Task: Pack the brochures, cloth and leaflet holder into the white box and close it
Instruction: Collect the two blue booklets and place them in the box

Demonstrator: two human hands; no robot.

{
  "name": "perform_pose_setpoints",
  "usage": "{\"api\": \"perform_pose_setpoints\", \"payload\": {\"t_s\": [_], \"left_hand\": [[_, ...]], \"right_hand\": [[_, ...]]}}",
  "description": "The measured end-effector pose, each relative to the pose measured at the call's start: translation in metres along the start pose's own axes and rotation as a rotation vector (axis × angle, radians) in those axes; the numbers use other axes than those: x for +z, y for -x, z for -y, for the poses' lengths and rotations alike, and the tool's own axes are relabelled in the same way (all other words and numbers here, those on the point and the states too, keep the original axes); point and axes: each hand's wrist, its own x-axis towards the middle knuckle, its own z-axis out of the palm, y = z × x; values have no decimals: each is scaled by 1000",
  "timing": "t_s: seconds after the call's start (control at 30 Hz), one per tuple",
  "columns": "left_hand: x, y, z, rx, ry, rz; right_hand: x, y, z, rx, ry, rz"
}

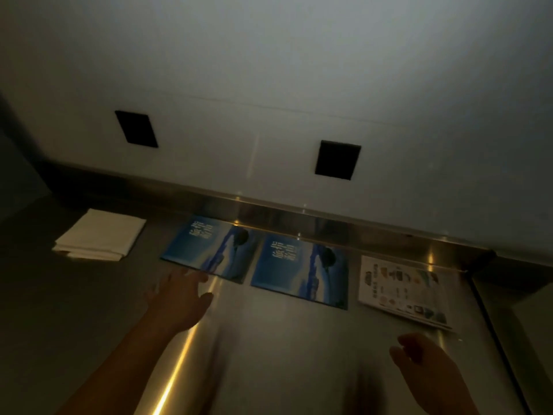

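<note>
Two blue brochures lie side by side on a steel counter near the back ledge: the left brochure (209, 250) and the right brochure (300, 272). A white printed leaflet (404, 290) lies to their right. A folded white cloth (100, 235) rests at the far left. My left hand (176, 298) stretches forward with fingers spread, its fingertips at the near edge of the left brochure, holding nothing. My right hand (425, 363) hovers low at the right with fingers loosely curled and nothing in it. No white box or leaflet holder is in view.
The steel counter (269, 354) meets a raised metal ledge (329, 220) and a white wall with two dark square openings (337, 160). A dark gap and another surface lie past the counter's right edge (493, 339). The scene is dim.
</note>
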Motion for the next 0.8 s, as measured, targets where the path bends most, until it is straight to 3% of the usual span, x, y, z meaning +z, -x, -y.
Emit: {"api": "perform_pose_setpoints", "payload": {"t_s": [0.33, 0.53, 0.8], "left_hand": [[-16, -114, 89, -92, 194, 133], [-1, -176, 98, -57, 326, 190], [29, -220, 77, -187, 466, 171]], "right_hand": [[79, -47, 73, 48, 89, -54], [107, -103, 116, 140, 66, -135], [148, -146, 122, 271, 220, -127]]}}
